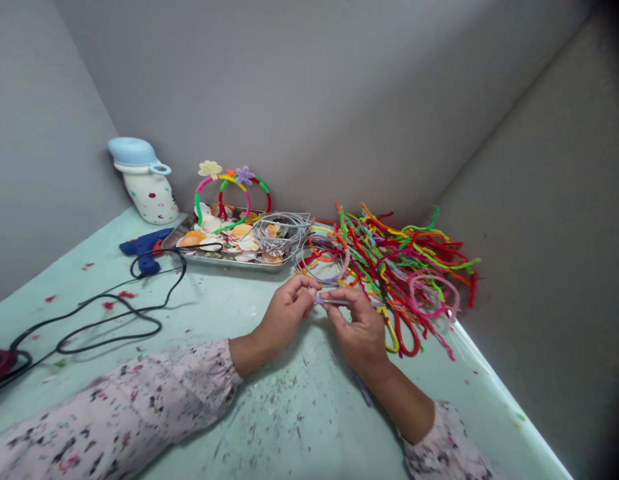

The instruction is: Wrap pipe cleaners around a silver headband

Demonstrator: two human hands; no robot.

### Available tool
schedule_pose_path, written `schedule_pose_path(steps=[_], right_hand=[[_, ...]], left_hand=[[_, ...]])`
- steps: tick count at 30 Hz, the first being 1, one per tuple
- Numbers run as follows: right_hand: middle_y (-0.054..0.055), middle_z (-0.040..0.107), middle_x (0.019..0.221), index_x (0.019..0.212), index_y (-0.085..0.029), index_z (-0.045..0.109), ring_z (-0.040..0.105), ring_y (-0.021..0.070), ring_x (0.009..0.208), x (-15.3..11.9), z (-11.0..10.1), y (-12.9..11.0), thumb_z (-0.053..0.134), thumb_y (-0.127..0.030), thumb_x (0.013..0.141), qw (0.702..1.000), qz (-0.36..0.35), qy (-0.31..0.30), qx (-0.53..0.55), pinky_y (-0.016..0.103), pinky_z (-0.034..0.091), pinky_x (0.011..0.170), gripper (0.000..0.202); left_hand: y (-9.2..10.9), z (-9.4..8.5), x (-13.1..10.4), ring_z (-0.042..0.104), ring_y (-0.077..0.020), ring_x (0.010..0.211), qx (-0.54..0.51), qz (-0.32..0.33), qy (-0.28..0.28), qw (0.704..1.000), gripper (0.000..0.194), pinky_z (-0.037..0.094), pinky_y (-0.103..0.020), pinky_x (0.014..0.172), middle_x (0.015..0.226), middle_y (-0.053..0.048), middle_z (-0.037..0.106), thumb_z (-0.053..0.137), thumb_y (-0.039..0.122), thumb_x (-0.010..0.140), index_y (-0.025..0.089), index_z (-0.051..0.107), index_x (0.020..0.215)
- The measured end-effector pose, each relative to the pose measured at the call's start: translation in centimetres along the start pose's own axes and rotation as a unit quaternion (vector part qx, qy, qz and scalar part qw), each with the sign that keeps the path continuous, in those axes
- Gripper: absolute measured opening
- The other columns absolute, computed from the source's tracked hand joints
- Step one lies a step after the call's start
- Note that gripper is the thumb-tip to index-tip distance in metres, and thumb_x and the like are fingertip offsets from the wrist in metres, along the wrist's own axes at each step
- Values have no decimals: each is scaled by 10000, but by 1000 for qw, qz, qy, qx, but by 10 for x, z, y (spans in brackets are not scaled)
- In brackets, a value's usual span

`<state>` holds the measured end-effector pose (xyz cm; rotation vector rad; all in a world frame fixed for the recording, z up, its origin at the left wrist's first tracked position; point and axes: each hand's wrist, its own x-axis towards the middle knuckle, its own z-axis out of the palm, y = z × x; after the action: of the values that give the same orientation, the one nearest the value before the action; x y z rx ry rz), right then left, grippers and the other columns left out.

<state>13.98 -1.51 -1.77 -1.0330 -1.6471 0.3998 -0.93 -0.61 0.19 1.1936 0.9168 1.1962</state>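
Observation:
My left hand [289, 310] and my right hand [359, 327] meet over the table, fingertips pinched. Between them is a small bit of purple pipe cleaner [318, 301], with a thin greyish length running under my right fingers. A purple strand [363, 390] trails below my right wrist. Just beyond my fingers stands a hoop [347, 261] of grey wire, partly covered in pale purple; I cannot tell whether it joins what I hold. Scissors [409, 337] with red and yellow handles lie beside my right hand.
Colourful pipe cleaners [389, 253] are heaped at the right. A metal tray [229, 264] holds flower pieces, coiled grey wire [284, 230] and two wrapped hoops [197, 200]. At left are a blue glue gun [144, 245], black cord [109, 347] and a bottle [144, 190]. Walls border the table.

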Motion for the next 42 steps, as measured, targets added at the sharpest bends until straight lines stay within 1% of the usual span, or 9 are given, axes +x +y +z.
schedule_pose_path(steps=[11,16,20,23,26,29,32,36,42], right_hand=[[3,715,943,976,-279,616,686,181,917,0,-3,-4,588,-140,851,999,-36,-7,-20,354,541,846,189],[3,699,923,987,-275,607,674,177,895,2,-2,1,583,-142,853,999,-39,-7,-34,336,541,806,191],[27,675,972,1025,-258,590,650,188,930,3,-1,0,582,-167,854,998,-35,-12,-47,357,524,843,194],[47,658,993,1066,-243,566,642,191,914,2,-1,-3,595,-194,846,998,-23,0,-55,340,529,785,227],[56,662,980,1111,-235,546,654,175,802,-1,-1,-7,620,-241,840,998,3,24,-50,301,532,670,280],[14,670,806,1122,-226,545,636,146,636,-3,-1,-7,613,-277,854,999,41,30,-19,272,515,581,281],[-1,667,733,1053,-219,569,639,148,625,-5,-1,-4,574,-297,886,996,72,37,23,269,515,581,184],[10,666,783,962,-220,572,650,151,659,-5,0,0,560,-303,899,992,89,68,57,283,528,618,105],[3,626,792,952,-220,568,623,136,640,-6,0,0,553,-272,904,994,69,58,69,280,519,615,73]], left_hand=[[0,0,-2,330,-79,492,0,2,-23,1000,138,257,-210,478,565,60,399,513,321,875,190,556,877],[-4,-1,-1,358,-72,476,53,9,-34,998,355,265,-215,461,555,41,428,479,443,904,172,475,676],[-8,-1,1,340,-66,446,54,-5,-33,998,407,252,-217,440,528,43,419,479,484,899,170,455,640],[-7,-1,2,322,-58,444,30,-12,-16,999,400,239,-209,431,536,48,419,508,486,884,169,450,646],[-5,0,2,312,-53,444,6,-12,-3,1000,389,235,-199,426,540,54,417,519,483,878,169,450,660],[-4,-1,2,312,-50,437,-4,-6,9,1000,376,235,-189,418,543,59,422,506,482,886,169,455,683],[-4,-1,2,317,-46,428,3,1,14,1000,367,240,-183,412,544,61,433,513,479,883,169,464,693],[-3,-1,0,343,-43,429,15,-2,-21,1000,377,254,-179,415,542,53,449,511,475,885,162,476,676],[-5,-2,1,364,-43,381,10,-42,-73,996,409,246,-185,375,529,43,486,468,515,891,157,512,699]])
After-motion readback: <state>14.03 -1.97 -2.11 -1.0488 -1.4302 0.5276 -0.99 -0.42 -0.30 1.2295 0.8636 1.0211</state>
